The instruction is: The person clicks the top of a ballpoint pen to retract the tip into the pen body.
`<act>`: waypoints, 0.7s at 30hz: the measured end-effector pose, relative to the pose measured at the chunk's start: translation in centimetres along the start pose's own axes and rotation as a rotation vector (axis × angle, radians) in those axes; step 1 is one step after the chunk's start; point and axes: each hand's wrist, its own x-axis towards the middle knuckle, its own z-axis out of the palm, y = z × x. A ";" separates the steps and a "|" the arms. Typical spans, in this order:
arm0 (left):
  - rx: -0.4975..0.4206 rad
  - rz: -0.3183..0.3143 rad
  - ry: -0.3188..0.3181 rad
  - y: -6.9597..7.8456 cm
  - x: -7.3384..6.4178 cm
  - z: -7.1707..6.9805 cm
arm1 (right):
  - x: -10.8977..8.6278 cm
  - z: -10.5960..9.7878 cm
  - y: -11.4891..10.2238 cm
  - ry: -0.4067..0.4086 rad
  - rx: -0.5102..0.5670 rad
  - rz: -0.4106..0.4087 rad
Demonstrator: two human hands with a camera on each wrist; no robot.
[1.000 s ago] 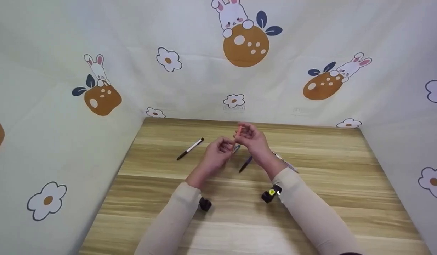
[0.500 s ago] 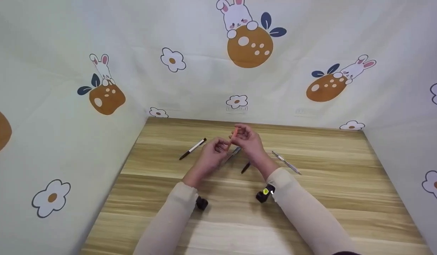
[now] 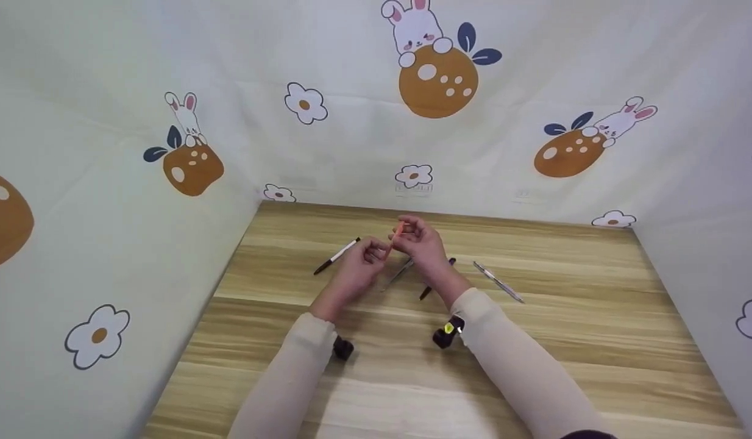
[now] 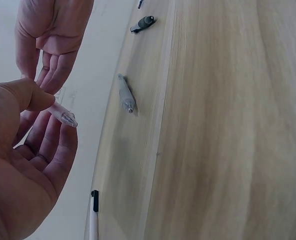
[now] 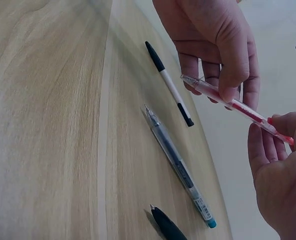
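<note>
Both hands hold a clear pen with a red refill and red end (image 5: 248,111), raised above the table and tilted. My left hand (image 3: 359,263) pinches it near its clear tip between thumb and fingers. At the red end, my right hand (image 3: 426,249) pinches it with thumb and fingers. In the left wrist view the clear tip (image 4: 66,118) pokes out past the left thumb. Below the hands lies a clear pen with a teal end (image 5: 180,167). A dark pen (image 5: 167,225) lies by the right wrist.
A white pen with black ends (image 3: 337,256) lies left of the hands. Farther right lies a silvery clear pen (image 3: 498,281). The wooden table (image 3: 565,341) meets patterned cloth walls (image 3: 345,146) at the back and both sides.
Both hands have moved a little left over the table with the red pen held between them. More of the dark pen and the silvery pen shows now. The head view has shifted slightly.
</note>
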 end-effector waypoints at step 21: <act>0.110 -0.046 0.024 -1.0 -0.3 -2.7 | 0.3 0.8 0.6 -0.061 -0.234 -0.020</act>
